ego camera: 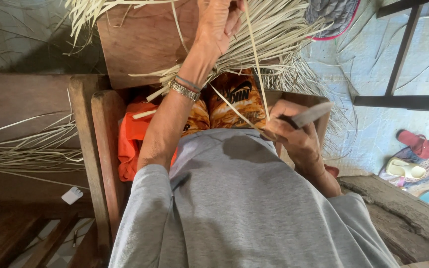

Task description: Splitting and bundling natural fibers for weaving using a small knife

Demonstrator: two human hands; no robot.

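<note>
My left hand is raised at the top of the view, pinching a long pale palm strip between its fingers. The strip runs down to my right hand, which is closed around the handle of a knife with a dull grey blade pointing right. The blade meets the strip's lower end near my lap. A thick bundle of pale strips lies across a wooden board beyond my knees. A metal bracelet sits on my left wrist.
A wooden bench frame runs along my left, with more loose strips lying on it. An orange cloth is beside my leg. Sandals lie on the floor at right, near a dark wooden frame.
</note>
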